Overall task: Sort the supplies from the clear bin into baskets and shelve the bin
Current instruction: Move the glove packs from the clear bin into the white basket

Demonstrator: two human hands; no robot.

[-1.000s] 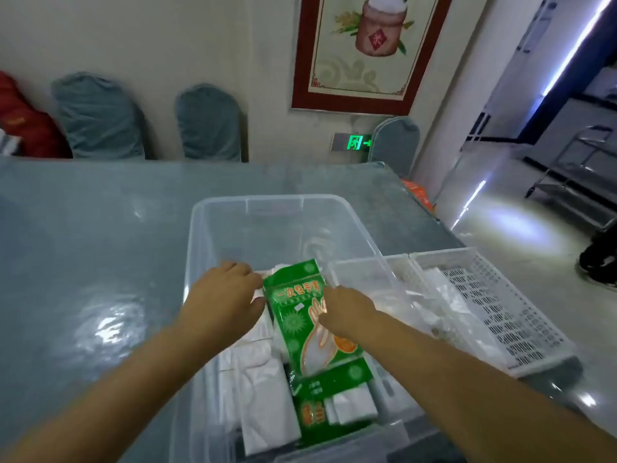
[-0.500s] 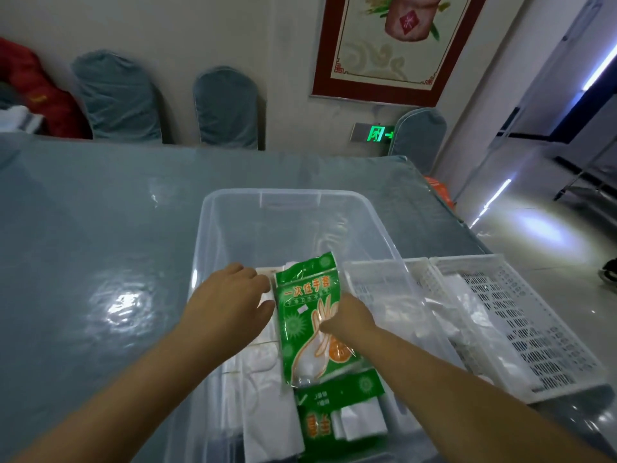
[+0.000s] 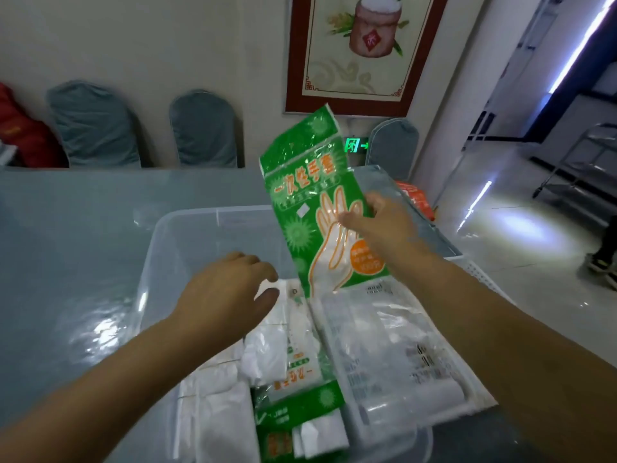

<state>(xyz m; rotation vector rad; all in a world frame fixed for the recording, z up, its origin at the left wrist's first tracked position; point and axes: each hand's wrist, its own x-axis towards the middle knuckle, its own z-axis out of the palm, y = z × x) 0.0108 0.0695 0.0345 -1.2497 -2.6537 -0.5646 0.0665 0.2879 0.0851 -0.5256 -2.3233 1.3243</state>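
Two bare forearms come in from the lower edge of the head view, each ending in a bare hand. The left hand (image 3: 227, 292) shows its back, with knuckles, four fingers and a thumb in sight; no ring, glove or bandage shows on it. The right hand (image 3: 377, 225) also shows its back and wrist, likewise without a ring or glove, though motion blur softens its fingers. Both wrists are free of any watch, strap or bracelet. No sleeve or cuff shows anywhere along either forearm up to the frame edge. No marks or tattoos show on the parts in view. Nails cannot be made out clearly.
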